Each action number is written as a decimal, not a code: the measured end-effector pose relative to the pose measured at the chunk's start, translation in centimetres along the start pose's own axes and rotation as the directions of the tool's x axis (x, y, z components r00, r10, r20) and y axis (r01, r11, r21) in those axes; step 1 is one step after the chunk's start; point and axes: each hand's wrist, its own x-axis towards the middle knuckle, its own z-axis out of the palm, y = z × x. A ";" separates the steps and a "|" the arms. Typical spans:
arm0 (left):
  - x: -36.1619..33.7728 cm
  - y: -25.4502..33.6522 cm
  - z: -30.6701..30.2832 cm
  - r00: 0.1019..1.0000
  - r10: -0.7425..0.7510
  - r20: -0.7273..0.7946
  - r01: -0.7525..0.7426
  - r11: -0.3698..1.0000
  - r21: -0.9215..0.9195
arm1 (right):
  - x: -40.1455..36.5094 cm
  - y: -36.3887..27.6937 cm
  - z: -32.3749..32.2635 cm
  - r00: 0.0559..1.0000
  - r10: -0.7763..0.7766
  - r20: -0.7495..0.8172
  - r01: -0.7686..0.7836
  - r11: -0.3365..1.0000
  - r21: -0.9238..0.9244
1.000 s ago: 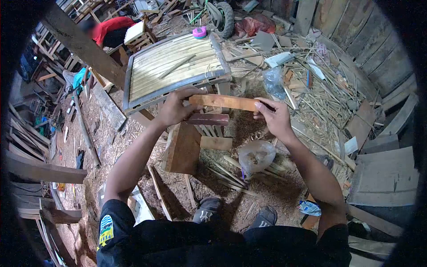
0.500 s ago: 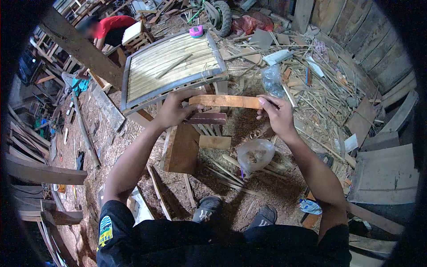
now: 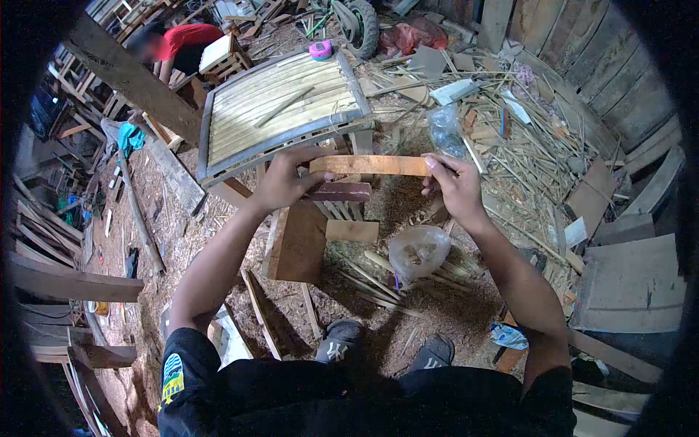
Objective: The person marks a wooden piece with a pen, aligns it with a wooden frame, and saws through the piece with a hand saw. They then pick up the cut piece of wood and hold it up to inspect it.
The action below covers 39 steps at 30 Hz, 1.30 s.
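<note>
A short, flat wooden strip (image 3: 371,165) is held level in front of me, between both hands. My left hand (image 3: 287,178) is closed round its left end. At the right end, my right hand (image 3: 453,186) pinches the strip between thumb and fingers. Just below it, close to my left fingers, lies a dark reddish wood piece (image 3: 338,191). Under that stands a brown wooden box-like block (image 3: 297,244), with a small pale board (image 3: 352,231) at its right. A clear plastic bag (image 3: 419,251) sits on the ground beneath my right hand.
A framed slatted panel (image 3: 277,109) stands ahead, with a pink tape measure (image 3: 320,50) at its far edge. Scrap wood strips (image 3: 524,156) are heaped to the right. A person in a red shirt (image 3: 191,38) bends over at the far left, beyond a wooden post (image 3: 131,87).
Both hands and the wooden strip stay almost in place. The person in red has shifted slightly at the far left.
</note>
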 end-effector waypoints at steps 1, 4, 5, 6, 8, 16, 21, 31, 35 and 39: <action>0.0 -0.3 0.0 1.000 0.019 -0.004 -0.019 1.000 0.017 | 0.0 0.1 -0.1 1.000 0.000 0.000 0.000 1.000 0.000; -0.1 -0.3 0.1 1.000 0.029 -0.004 -0.029 0.999 0.028 | 0.1 0.4 -0.1 1.000 -0.015 -0.002 0.015 1.000 -0.009; -0.1 -0.2 0.1 1.000 0.020 0.001 -0.020 1.000 0.020 | 0.0 0.4 -0.1 1.000 0.002 -0.009 -0.002 1.000 -0.003; -0.1 0.2 0.1 1.000 0.021 0.000 -0.021 1.000 0.021 | 0.0 0.3 -0.1 1.000 0.019 -0.016 -0.019 1.000 0.004; -0.1 0.8 0.1 0.997 0.064 -0.049 -0.062 0.997 0.041 | -0.2 0.1 -0.1 1.000 0.024 -0.021 -0.024 1.000 -0.005; -0.1 0.6 0.3 0.997 0.073 -0.028 -0.071 0.996 0.053 | -0.3 0.2 -0.5 0.999 0.036 -0.024 -0.037 0.998 -0.041; 0.0 0.7 0.5 0.998 0.051 -0.032 -0.051 0.999 0.010 | -0.3 0.2 -0.8 0.998 0.062 -0.011 -0.062 0.998 -0.026; 1.0 1.8 1.2 0.999 0.003 -0.053 -0.009 0.995 -0.101 | -0.9 0.0 -1.7 0.997 0.052 -0.059 -0.054 0.998 -0.022; 1.9 1.4 2.2 0.999 0.010 -0.049 -0.014 0.996 -0.089 | -1.3 -0.3 -3.2 0.993 0.063 -0.100 -0.065 0.998 -0.009; 3.9 1.1 4.4 0.999 0.032 -0.030 -0.037 0.987 -0.156 | -2.4 -0.9 -5.7 0.986 0.081 -0.147 -0.084 0.996 -0.015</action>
